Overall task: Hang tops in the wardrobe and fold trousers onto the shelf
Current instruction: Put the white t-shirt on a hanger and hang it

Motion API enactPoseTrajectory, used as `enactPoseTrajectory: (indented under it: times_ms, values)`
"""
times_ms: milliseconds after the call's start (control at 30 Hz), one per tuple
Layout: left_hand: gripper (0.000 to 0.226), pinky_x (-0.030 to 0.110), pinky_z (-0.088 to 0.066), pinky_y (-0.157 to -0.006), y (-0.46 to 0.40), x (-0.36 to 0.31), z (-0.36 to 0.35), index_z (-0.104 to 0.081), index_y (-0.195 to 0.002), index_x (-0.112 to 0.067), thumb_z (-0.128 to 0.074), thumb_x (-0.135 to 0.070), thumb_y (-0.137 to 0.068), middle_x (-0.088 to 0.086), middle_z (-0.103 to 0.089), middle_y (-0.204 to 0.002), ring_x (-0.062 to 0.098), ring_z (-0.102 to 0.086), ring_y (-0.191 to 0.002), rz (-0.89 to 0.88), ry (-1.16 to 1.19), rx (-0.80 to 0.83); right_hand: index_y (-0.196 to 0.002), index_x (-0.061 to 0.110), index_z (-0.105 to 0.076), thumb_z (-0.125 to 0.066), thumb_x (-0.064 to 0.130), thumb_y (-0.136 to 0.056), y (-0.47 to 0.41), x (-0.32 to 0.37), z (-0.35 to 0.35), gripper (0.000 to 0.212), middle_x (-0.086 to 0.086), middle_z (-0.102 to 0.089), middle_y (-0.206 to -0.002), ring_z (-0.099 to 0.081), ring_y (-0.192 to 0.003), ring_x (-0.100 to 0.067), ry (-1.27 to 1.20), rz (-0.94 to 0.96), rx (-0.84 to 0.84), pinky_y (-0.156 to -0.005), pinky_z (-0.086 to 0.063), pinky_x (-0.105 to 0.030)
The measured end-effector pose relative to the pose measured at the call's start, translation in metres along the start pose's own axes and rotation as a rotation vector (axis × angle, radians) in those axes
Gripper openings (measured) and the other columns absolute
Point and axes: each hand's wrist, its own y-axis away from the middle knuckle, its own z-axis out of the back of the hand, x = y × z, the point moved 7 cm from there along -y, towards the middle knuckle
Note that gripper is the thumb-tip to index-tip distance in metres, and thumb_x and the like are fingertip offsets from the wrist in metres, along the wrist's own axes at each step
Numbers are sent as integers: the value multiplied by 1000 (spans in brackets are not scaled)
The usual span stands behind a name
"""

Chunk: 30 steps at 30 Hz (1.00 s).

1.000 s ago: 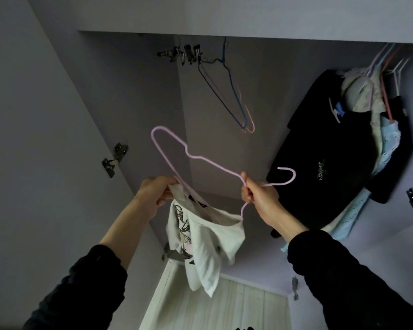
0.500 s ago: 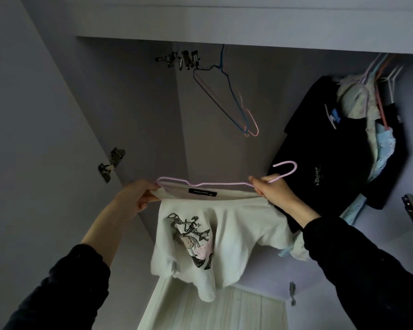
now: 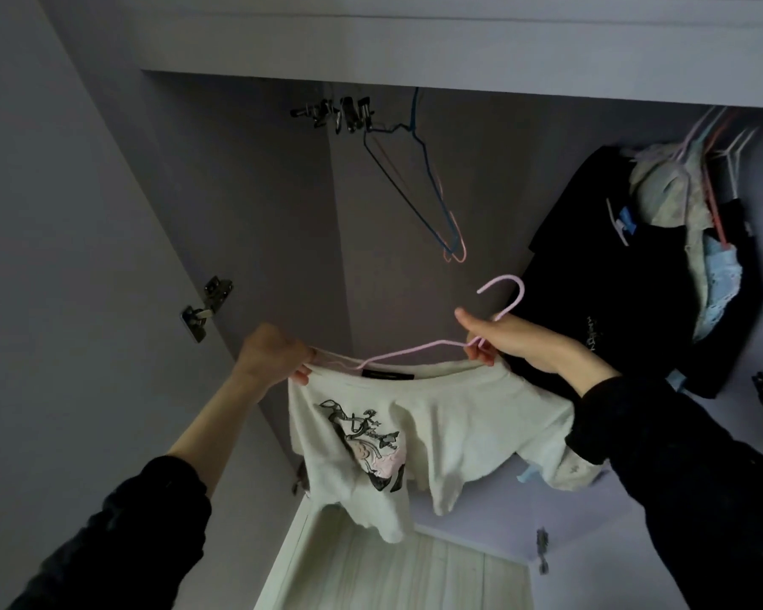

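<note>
On the far left the open wardrobe door (image 3: 62,257) stands beside me, with a metal hinge (image 3: 204,308) fixed where it meets the cabinet. My left hand (image 3: 270,355) is raised just right of that hinge, fingers curled and pinching the left shoulder of the white top (image 3: 437,429) together with the left end of the pink hanger (image 3: 419,349). The top hangs below both my hands, its collar spread along the hanger's wire, a dark label at the neck and a black and pink print on the left part of the cloth. Its lower edge droops toward the pale wooden boards (image 3: 393,574) seen lower down.

Above, farther in, a cluster of metal clips (image 3: 340,114) sits under the top panel, and just right of them an empty blue hanger (image 3: 419,182) dangles with a pink one close against it.

My right hand (image 3: 509,341) grips the pink hanger at the base of its hook, fingers wrapped round the wire; the hook curves up and to the right, free of any rail. Behind that hand, to the right, a black garment (image 3: 613,275) hangs in the wardrobe, and farther right are pale and light blue clothes (image 3: 701,239) on their own hangers.
</note>
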Motion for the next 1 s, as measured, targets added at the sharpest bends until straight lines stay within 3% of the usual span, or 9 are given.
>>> enactPoseTrajectory:
  times_ms: [133,233,400,533,667,733,833,933,1000]
  values:
    - [18,26,-55,-70,7,-8,-10,-68,-63,-11,-63,-9,-80,-1,-67,-52,7,-63,-45,-45,-151,7,-68,14,-64,-39,49,-96,-2,7,-6,52,1,-64,-67,-55,-66,-8,40,-26,143,-67,-36,-23]
    - [23,27,-54,-76,14,-20,-13,-66,-59,-15,-64,-16,-82,6,-70,-63,10,-64,-56,-94,-232,17,-72,12,-61,-45,19,-99,-1,23,-9,32,1,-60,-76,-55,-66,1,77,53,223,-64,-38,-12]
    - [41,30,-42,-80,18,-33,-8,-56,-57,-16,-57,-41,-89,-2,-52,-56,23,-54,-73,-189,-406,-37,-73,21,-65,-51,21,-97,-1,43,-6,28,3,-60,-115,-51,-118,-15,159,160,207,-107,-32,-36]
    - [49,37,-32,-99,18,-39,-7,-49,-54,-20,-50,-51,-91,-7,-47,-57,21,-49,-80,-274,-502,-77,-80,15,-66,-51,22,-96,4,62,-2,23,-5,-65,-118,-57,-115,-14,128,189,192,-106,-34,-32]
    - [57,37,-35,-101,21,-34,-1,-71,-87,-30,-44,-77,-69,-6,-68,-80,12,-60,-92,-384,-396,66,-98,0,-68,-50,20,-97,9,71,8,28,-8,-71,-106,-65,-101,-12,95,225,196,-92,-45,-22]
    - [36,38,-37,-100,23,-33,1,-72,-98,-31,-59,-59,-79,-5,-70,-86,11,-61,-93,-425,-417,106,-103,-4,-67,-48,20,-97,12,75,8,31,-10,-70,-108,-66,-99,-13,95,227,204,-90,-46,-19]
    - [15,30,-40,-89,25,-39,4,-74,-99,-22,-69,-24,-84,-8,-66,-71,7,-58,-81,-474,-332,55,-100,2,-66,-50,23,-97,13,79,6,28,-3,-70,-106,-66,-98,-10,155,219,201,-99,-41,-26]
    - [14,16,-35,-74,30,-48,6,-76,-95,-19,-70,-16,-82,-20,-59,-64,-10,-51,-61,-504,-270,32,-86,13,-66,-51,24,-97,15,92,3,22,4,-70,-103,-64,-101,-8,230,251,174,-103,-40,-30]
    - [15,10,-35,-70,31,-53,8,-76,-94,-19,-72,-14,-81,-11,-67,-69,-12,-52,-61,-520,-231,17,-77,19,-63,-50,24,-97,18,102,-1,24,-2,-70,-105,-63,-106,-11,274,278,151,-104,-40,-29]
